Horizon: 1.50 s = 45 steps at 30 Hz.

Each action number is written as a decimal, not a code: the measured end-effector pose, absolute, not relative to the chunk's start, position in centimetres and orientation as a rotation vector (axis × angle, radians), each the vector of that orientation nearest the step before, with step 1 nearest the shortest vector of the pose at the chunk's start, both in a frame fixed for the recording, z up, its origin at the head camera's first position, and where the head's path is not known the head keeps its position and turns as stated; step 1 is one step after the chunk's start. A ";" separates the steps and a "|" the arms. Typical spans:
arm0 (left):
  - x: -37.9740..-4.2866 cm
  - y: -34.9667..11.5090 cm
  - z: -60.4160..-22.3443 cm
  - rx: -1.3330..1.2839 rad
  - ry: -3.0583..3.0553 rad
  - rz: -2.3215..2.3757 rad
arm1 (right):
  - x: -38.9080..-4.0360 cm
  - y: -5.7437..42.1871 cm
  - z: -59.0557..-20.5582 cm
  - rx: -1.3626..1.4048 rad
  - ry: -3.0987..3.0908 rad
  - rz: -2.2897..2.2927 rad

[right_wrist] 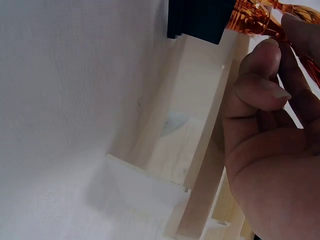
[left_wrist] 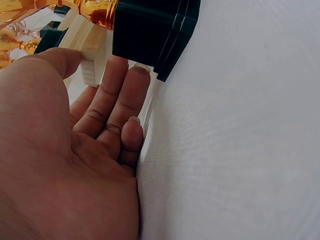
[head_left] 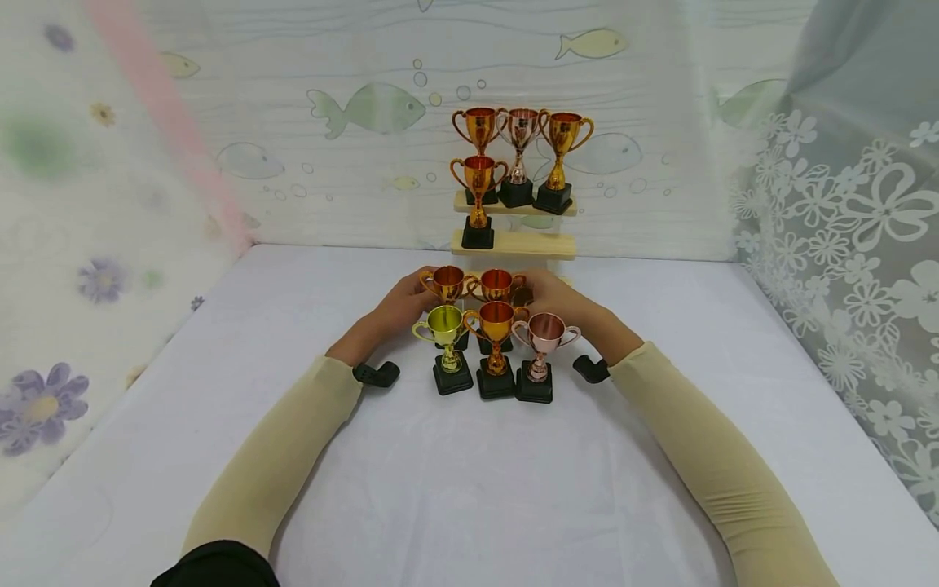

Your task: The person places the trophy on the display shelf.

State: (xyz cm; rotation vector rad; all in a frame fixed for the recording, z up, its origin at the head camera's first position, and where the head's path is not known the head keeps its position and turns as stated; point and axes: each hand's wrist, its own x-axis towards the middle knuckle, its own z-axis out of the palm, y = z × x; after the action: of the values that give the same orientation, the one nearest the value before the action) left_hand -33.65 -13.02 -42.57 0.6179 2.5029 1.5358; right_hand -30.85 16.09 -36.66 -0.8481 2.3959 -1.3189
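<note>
In the head view, my right hand is behind the front trophies, beside a dark gold-brown trophy cup. The right wrist view shows that hand pinching an amber trophy with a black base, near its stem and cup. On the other side, my left hand is beside an orange trophy. In the left wrist view its fingers are loosely extended beside a black trophy base, with the thumb at the end of a wooden step. The left fingertips are partly hidden.
Behind the hands stands a wooden stepped rack with several trophies on its upper steps. In front are a yellow-gold trophy, an orange trophy and a rose trophy. A white cloth covers the table.
</note>
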 end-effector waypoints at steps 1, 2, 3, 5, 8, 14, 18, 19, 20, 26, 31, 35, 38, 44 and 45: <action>-33.7 -13.0 -42.6 0.615 2.508 1.530 | -30.9 16.0 -36.7 -0.861 2.404 -1.316; -33.6 -13.0 -42.5 0.610 2.511 1.526 | -30.9 16.0 -36.7 -0.870 2.408 -1.315; -33.6 -13.0 -42.5 0.607 2.514 1.522 | -30.9 16.0 -36.8 -0.875 2.413 -1.312; -33.5 -13.0 -42.5 0.601 2.515 1.519 | -30.9 15.9 -36.9 -0.872 2.423 -1.301; -33.5 -13.0 -42.4 0.602 2.508 1.525 | -30.8 16.0 -36.8 -0.847 2.439 -1.280; -33.6 -13.0 -42.5 0.619 2.489 1.548 | -30.8 16.3 -36.4 -0.782 2.473 -1.259; -33.6 -13.0 -42.4 0.609 2.473 1.562 | -30.8 16.5 -36.1 -0.808 2.474 -1.278; -33.6 -13.0 -42.4 0.609 2.472 1.563 | -30.8 16.6 -35.9 -0.829 2.474 -1.281; -33.6 -13.0 -42.4 0.611 2.472 1.562 | -30.7 16.7 -35.8 -0.855 2.479 -1.278; -33.8 -13.0 -42.5 0.616 2.471 1.556 | -30.4 16.9 -34.7 -0.916 2.536 -1.249; -33.6 -13.0 -42.2 0.610 2.459 1.558 | -30.1 16.9 -34.1 -0.901 2.558 -1.260; -33.5 -13.0 -42.1 0.612 2.467 1.568 | -30.3 16.9 -34.0 -0.928 2.528 -1.297; -33.9 -13.0 -42.6 0.615 2.461 1.576 | -30.5 16.8 -33.9 -0.972 2.524 -1.315; -33.9 -13.0 -42.6 0.612 2.459 1.572 | -30.6 16.6 -33.3 -0.993 2.544 -1.340; -33.9 -13.1 -42.6 0.610 2.460 1.571 | -30.6 16.6 -33.2 -0.989 2.547 -1.342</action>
State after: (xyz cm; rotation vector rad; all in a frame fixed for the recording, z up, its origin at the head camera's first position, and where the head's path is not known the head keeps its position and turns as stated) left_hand -33.94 -13.06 -42.57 0.6096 2.4599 1.5708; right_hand -30.60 16.57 -33.20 -0.9890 2.5474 -1.3420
